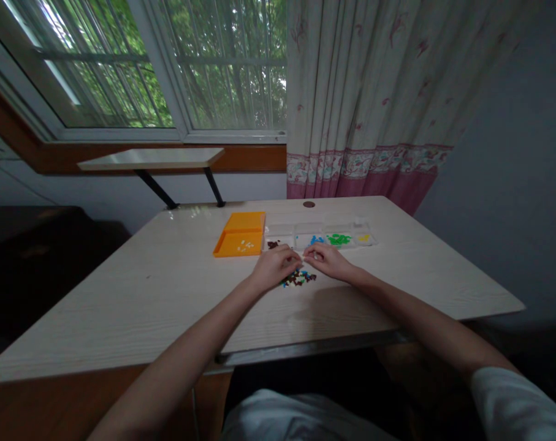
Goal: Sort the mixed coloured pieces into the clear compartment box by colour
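Note:
My left hand (278, 265) and my right hand (329, 260) rest on the pale wooden table (144, 306), fingertips almost meeting above a small pile of mixed coloured beads (298, 278). Both hands have their fingers curled in a pinch; what they hold is too small to make out. Just beyond the hands lies a clear tray (321, 235) with compartments holding dark, blue, green and yellow beads. An orange box (241, 235) with a few white bits in it sits to the tray's left.
A window with bars and a small shelf (153, 157) stand behind the table. A patterned curtain (365, 98) hangs at the right. A dark cabinet (34, 257) is to the left. My lap shows below the table's near edge.

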{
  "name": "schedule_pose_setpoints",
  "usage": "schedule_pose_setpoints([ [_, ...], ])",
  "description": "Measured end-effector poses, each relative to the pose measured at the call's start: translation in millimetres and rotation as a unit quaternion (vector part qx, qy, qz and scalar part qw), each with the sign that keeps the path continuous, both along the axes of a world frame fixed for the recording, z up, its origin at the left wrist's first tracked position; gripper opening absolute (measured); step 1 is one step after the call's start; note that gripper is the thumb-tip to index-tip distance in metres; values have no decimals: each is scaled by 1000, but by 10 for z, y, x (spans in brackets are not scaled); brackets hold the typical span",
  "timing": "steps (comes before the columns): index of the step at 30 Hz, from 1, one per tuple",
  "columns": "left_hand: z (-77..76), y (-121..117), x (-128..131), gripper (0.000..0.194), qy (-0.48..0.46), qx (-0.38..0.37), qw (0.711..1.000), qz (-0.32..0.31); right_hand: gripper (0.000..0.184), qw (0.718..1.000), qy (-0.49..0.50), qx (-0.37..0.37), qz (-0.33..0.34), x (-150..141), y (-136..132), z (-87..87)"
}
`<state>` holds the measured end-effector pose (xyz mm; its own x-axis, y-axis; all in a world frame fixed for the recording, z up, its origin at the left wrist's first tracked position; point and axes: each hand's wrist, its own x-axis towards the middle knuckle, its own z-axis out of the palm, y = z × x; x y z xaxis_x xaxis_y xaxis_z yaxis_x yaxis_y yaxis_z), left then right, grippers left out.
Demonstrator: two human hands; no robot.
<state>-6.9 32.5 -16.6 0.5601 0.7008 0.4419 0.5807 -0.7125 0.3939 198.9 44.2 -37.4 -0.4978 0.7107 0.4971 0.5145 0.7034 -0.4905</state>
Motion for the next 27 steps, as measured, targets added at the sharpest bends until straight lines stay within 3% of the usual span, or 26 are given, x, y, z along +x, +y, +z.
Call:
schedule_pose_setpoints([
  [7, -7, -4, 9, 21, -5, 23, 999, 28, 21, 1000, -2, 8, 14, -32, -40, 11],
  [22, -38, 24, -9, 20, 10, 26, 1000, 7, 19, 999, -26, 1, 23, -24, -49, 52],
  [27, 3, 59, -71, 15, -64, 47, 996, 44, 17, 995, -85, -49, 33, 68, -45, 88],
])
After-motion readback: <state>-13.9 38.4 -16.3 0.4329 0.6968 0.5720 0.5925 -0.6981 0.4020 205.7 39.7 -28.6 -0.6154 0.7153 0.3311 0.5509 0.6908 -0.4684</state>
